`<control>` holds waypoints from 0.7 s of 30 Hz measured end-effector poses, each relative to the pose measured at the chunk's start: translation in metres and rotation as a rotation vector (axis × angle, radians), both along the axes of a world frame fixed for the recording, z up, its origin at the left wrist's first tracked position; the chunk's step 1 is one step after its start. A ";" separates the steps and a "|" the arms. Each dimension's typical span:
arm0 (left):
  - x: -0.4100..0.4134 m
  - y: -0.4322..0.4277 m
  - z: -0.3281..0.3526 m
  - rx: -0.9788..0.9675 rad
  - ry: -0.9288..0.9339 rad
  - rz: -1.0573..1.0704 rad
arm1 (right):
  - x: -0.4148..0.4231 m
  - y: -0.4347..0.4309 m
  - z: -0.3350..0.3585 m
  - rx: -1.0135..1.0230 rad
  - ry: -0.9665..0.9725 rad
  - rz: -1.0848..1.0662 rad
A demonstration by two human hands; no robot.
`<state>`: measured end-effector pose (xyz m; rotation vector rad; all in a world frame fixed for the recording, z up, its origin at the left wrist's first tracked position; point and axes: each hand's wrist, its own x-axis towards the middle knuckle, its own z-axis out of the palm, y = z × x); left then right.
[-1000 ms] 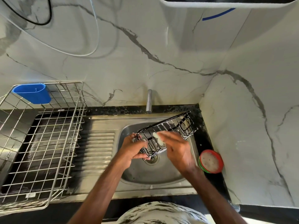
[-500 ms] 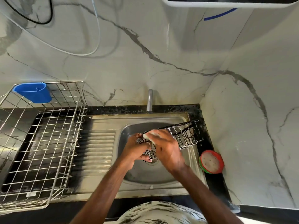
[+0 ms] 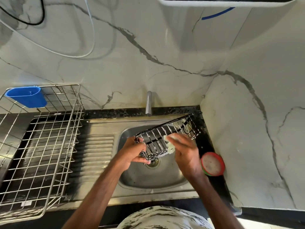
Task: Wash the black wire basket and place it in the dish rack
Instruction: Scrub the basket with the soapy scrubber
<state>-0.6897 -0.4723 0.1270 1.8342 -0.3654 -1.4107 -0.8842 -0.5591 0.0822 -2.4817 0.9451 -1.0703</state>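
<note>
The basket (image 3: 165,133) is off the bottom of the sink (image 3: 148,180). It is held tilted over the basin with its far right end raised toward the back corner, and its near left end sits just above the drain (image 3: 153,162). My left hand (image 3: 132,152) grips that lower left end, with the fingers curled under the corner wires and the thumb on top. My right hand (image 3: 184,151) comes in from the right with its fingers closed over a pale, sudsy pad (image 3: 170,146), which it presses against the near side of the basket. White foam clings along several of the wires. I can't tell from here how much of the pad is tucked under the fingers. The tap (image 3: 148,103) stands behind the basin, and I see no stream under it. To the right of the sink, on the dark counter (image 3: 219,192), there is a round red-rimmed tub (image 3: 212,164) with whitish paste inside. It lies just beside my right wrist. Left of the basin is the ribbed drainboard (image 3: 97,151). Beyond that the rack (image 3: 33,146) stands well apart from the basket, with a blue cup (image 3: 27,96) hooked on its back left corner. Behind everything is a marble-look wall (image 3: 165,71), with a white cable (image 3: 92,38) and a black cable (image 3: 42,14) looping across its upper left. A white unit (image 3: 222,22) with a blue stripe hangs at the top right. At the bottom edge I see a bit of my patterned shirt (image 3: 163,219).
</note>
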 end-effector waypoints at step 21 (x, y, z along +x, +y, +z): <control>-0.011 0.005 -0.004 0.037 0.008 -0.111 | -0.035 -0.072 0.019 0.150 -0.144 -0.331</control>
